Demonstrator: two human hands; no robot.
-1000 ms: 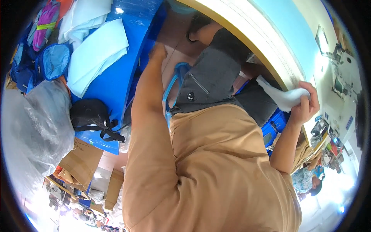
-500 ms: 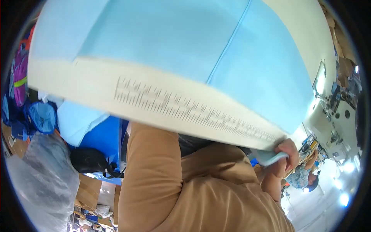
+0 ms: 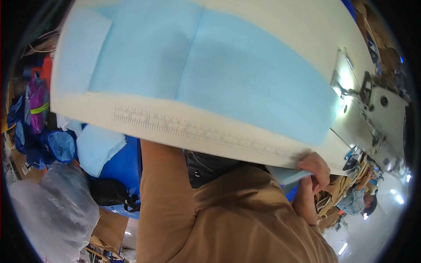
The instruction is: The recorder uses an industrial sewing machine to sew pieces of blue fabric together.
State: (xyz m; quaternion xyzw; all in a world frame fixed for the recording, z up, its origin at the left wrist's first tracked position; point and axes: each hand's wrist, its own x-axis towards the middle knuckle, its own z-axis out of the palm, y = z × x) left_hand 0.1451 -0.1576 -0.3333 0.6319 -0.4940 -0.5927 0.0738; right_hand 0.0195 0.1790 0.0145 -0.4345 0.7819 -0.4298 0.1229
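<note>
A wide light blue fabric sheet [image 3: 254, 74] lies over the cream table [image 3: 263, 131], with a seam or fold line running across it. Another light blue layer [image 3: 81, 48] overlaps at its left end. At the table's front edge on the right, my right hand [image 3: 315, 172] is closed on a small light blue fabric piece [image 3: 289, 176], its fingers curled round it. My left forearm [image 3: 163, 158] passes beneath the table's front edge, so the left hand is hidden.
Printed ruler marks [image 3: 144, 120] run along the table's front edge. A sewing machine [image 3: 383, 109] with a lit needle area stands at the right. On the left are a clear plastic bag [image 3: 52, 206], a black pouch [image 3: 109, 192] and blue bags [image 3: 61, 146]. A person [image 3: 353, 199] sits farther right.
The view has shifted, showing more of the sewing machine. The fabric's seam or fold line now lies farther left along the ruler marks. My right hand still grips the fabric piece.
</note>
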